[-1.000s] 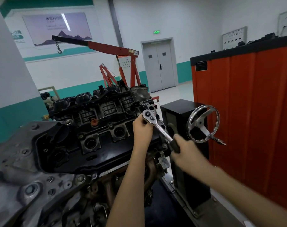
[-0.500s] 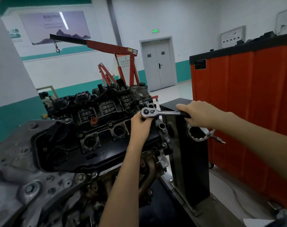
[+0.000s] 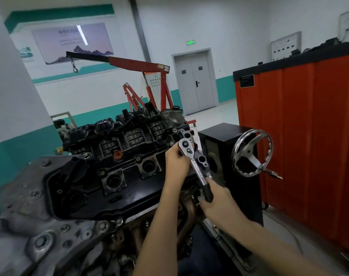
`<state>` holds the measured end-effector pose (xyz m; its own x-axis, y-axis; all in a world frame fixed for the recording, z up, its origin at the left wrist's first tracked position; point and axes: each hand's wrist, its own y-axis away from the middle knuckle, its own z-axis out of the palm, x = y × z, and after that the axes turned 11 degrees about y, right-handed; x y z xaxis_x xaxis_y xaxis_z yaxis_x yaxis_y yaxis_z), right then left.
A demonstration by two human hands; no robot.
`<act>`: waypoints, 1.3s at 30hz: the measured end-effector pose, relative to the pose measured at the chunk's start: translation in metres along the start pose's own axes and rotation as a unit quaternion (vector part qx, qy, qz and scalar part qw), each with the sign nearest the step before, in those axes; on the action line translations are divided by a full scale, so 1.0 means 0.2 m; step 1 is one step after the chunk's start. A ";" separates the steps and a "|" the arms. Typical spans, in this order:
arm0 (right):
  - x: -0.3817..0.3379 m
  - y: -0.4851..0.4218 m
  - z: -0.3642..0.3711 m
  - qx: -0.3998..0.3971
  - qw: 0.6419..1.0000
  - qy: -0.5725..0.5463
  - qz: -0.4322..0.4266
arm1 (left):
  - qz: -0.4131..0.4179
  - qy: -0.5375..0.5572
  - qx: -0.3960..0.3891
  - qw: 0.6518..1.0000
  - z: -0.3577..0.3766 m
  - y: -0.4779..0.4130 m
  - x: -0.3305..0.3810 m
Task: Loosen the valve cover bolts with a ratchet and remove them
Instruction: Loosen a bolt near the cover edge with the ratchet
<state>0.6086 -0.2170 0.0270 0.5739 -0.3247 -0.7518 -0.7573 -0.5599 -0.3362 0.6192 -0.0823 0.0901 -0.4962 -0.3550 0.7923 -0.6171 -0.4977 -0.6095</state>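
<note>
A chrome ratchet point(image 3: 195, 166) stands with its round head at the right end of the black valve cover point(image 3: 113, 176) on the engine. Its shaft runs down and to the right toward me. My left hand point(image 3: 176, 161) grips just under the ratchet head, steadying it; the socket and bolt beneath are hidden by the hand. My right hand point(image 3: 215, 202) grips the ratchet's black handle at the lower end. Small bolts point(image 3: 138, 159) show along the cover between the spark plug wells.
A chrome handwheel point(image 3: 251, 154) on the black engine stand box point(image 3: 227, 140) sits just right of the ratchet. An orange tool cabinet point(image 3: 309, 126) fills the right side. A red engine hoist point(image 3: 141, 66) stands behind the engine. A grey timing cover point(image 3: 20, 216) is at the lower left.
My right hand swung the ratchet handle from pointing right, level with the head, down and back toward me. My left hand stayed under the ratchet head.
</note>
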 end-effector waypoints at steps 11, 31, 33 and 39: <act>0.04 -0.23 -0.45 0.020 0.931 0.353 -0.096 | -0.005 -0.005 0.012 1.000 -0.01 0.01 0.00; 0.08 -0.27 -0.49 0.021 0.923 0.365 -0.117 | -0.004 -0.003 0.019 1.000 0.01 0.02 0.01; 0.08 -0.10 -0.30 0.020 0.977 0.205 -0.060 | -0.010 -0.010 0.026 1.000 0.02 0.02 -0.01; -0.11 0.06 0.18 0.057 0.995 -0.078 0.025 | -0.009 0.007 0.045 0.999 0.04 0.00 -0.04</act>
<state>0.5755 -0.1891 0.0200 0.4868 -0.2226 -0.8447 -0.8188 -0.4530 -0.3526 0.6266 -0.0858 0.0839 -0.4942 -0.3352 0.8022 -0.5692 -0.5728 -0.5899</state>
